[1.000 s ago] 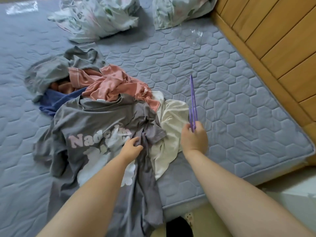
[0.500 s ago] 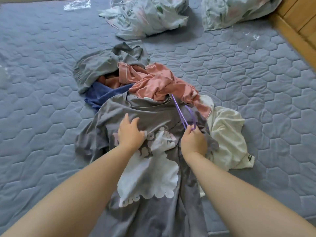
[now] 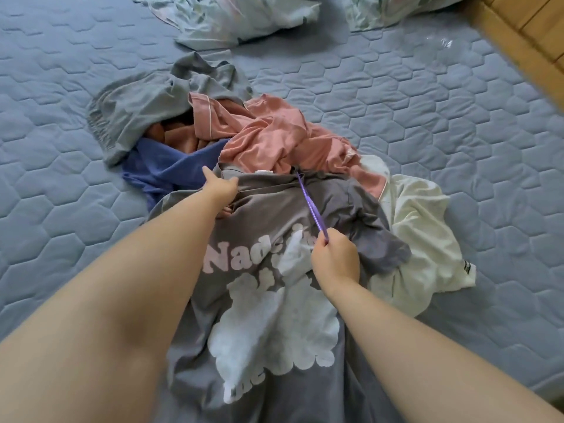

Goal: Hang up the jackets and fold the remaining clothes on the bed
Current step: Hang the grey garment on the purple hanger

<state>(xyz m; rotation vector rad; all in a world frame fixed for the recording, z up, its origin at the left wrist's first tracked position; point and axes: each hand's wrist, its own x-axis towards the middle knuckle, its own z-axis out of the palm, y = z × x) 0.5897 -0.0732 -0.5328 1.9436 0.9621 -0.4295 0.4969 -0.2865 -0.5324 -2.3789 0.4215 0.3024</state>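
On the bed (image 3: 457, 132), your printed T-shirt (image 3: 268, 325) lies nearest you with the hanger (image 3: 311, 206) across it; the heap of clothes (image 3: 274, 135) sits behind, the pillows (image 3: 244, 16) beyond that, farthest from you.

Single head-worn view, angled down and forward, close over the bed (image 3: 427, 123).

Soft daylight, slight blur, wide-angle edge distortion

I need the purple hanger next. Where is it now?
In the head view, right of centre: the right hand grips the purple hanger, which slants up over the grey printed shirt toward its collar, below the pink garment.
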